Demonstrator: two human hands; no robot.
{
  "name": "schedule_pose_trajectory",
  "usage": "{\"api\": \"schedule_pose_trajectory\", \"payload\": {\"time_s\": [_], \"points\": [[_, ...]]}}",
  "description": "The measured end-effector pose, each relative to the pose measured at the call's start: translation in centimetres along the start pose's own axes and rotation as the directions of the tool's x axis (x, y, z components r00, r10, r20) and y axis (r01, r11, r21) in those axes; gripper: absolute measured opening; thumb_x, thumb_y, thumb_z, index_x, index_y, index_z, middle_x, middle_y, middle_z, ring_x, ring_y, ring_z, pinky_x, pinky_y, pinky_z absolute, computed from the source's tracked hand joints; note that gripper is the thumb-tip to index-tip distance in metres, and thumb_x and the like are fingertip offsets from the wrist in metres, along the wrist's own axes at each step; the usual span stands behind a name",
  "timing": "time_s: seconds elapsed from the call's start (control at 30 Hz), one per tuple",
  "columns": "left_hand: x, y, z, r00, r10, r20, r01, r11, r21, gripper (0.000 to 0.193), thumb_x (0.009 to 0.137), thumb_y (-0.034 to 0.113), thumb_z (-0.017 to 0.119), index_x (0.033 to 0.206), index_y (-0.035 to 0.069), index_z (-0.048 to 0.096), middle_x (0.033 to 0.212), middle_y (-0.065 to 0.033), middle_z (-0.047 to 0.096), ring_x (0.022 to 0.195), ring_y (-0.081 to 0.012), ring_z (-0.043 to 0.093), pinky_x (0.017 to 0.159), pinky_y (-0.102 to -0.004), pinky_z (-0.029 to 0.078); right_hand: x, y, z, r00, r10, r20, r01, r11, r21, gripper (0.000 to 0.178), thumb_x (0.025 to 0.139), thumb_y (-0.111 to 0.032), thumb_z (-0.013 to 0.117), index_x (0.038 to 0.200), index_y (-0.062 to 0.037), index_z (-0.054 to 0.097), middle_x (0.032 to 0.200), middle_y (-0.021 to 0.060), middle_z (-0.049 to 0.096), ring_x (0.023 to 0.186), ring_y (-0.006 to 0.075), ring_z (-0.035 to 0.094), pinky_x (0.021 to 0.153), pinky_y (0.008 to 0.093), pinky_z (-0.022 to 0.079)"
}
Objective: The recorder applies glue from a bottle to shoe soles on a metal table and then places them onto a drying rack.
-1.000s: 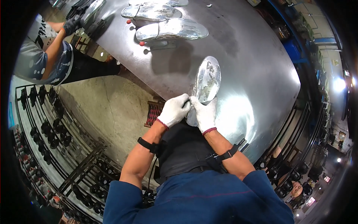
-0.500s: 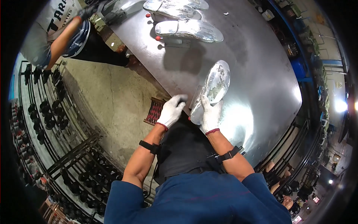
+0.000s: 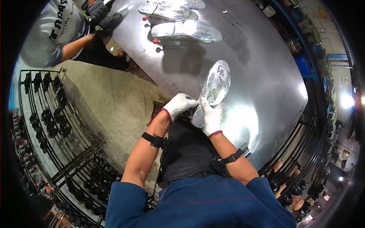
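A shiny silver mould (image 3: 217, 84), shaped like a shoe sole, lies slanted near the table's close edge. My right hand (image 3: 213, 115), in a white knit glove, is closed round its near half, thumb on top. On the mould's left side, at its narrow middle, my gloved left hand (image 3: 182, 104) pinches with the fingers drawn together. Whatever sits between those fingertips is too small or hidden to make out. More sole-shaped silver moulds (image 3: 187, 31) lie at the far end, with red ball knobs (image 3: 155, 41) at their left ends.
The metal table (image 3: 258, 72) stretches ahead and right. A co-worker (image 3: 57, 36) with dark gloves stands at its far left corner. Black racks (image 3: 57, 125) holding dark parts stand at left on the concrete floor. A blue-framed shelf (image 3: 304, 66) runs along the right.
My left hand has moved right and forward from beside the mould to its middle, its fingers closing there. My right hand keeps its hold. The co-worker has shifted.
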State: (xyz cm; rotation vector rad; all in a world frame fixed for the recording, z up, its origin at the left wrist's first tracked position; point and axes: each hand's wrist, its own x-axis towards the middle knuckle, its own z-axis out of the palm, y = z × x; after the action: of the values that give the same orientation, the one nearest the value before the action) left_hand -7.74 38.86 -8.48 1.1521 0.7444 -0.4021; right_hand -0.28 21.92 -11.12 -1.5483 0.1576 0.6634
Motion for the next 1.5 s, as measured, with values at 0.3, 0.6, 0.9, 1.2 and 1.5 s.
{"api": "schedule_pose_trajectory", "payload": {"time_s": [0.3,0.6,0.9,1.2,1.5], "points": [[0.3,-2.7,-0.2,0.991,0.087,0.100,-0.022,0.852,-0.523,0.024,0.106,0.025,0.070,0.112,0.001,0.071,0.090,-0.0032,0.069,0.070,-0.0133,0.062,0.064,-0.0301,0.054,-0.2,-1.4,0.5,1.000,0.019,-0.012,-0.020,0.998,-0.056,0.093,0.083,-0.023,0.096,0.152,0.0071,0.041,0.141,0.0228,0.062,0.130,0.0307,0.062,0.110,0.0426,0.050],[0.9,0.4,-0.2,0.997,0.014,0.072,-0.002,0.987,-0.158,0.029,0.102,0.029,0.073,0.103,0.001,0.076,0.084,-0.0041,0.070,0.070,-0.0132,0.063,0.062,-0.0313,0.052,0.6,-3.2,1.9,0.973,-0.187,-0.132,0.148,0.954,-0.260,0.124,0.076,-0.021,0.098,0.169,0.0063,0.020,0.158,0.0271,0.050,0.147,0.0352,0.052,0.123,0.0432,0.043],[5.1,-7.4,0.9,0.866,0.415,-0.279,-0.144,0.742,0.655,0.028,0.100,0.028,0.067,0.097,0.002,0.075,0.087,-0.0126,0.076,0.077,-0.0269,0.070,0.072,-0.0410,0.055,0.7,-2.6,2.5,0.944,-0.255,-0.211,0.161,0.910,-0.382,0.128,0.075,-0.023,0.098,0.170,0.0053,0.017,0.162,0.0286,0.045,0.150,0.0380,0.050,0.125,0.0445,0.041],[-0.5,-11.4,-2.9,0.732,0.511,-0.450,-0.055,0.703,0.709,0.031,0.099,0.020,0.068,0.122,0.001,0.075,0.098,-0.0191,0.075,0.100,-0.0349,0.075,0.089,-0.0443,0.060,0.6,-3.2,2.0,0.967,-0.226,-0.121,0.187,0.944,-0.270,0.117,0.085,-0.023,0.094,0.170,0.0057,0.019,0.166,0.0283,0.042,0.153,0.0358,0.044,0.127,0.0430,0.036],[-0.7,-2.1,2.9,0.833,0.393,-0.389,-0.317,0.916,0.246,0.040,0.104,0.027,0.069,0.130,-0.003,0.075,0.111,-0.0154,0.081,0.096,-0.0208,0.076,0.089,-0.0338,0.059,0.1,-3.8,0.9,0.982,-0.185,-0.035,0.174,0.962,-0.210,0.109,0.089,-0.014,0.089,0.172,-0.0018,0.019,0.163,0.0240,0.047,0.149,0.0342,0.049,0.123,0.0446,0.042]]}}
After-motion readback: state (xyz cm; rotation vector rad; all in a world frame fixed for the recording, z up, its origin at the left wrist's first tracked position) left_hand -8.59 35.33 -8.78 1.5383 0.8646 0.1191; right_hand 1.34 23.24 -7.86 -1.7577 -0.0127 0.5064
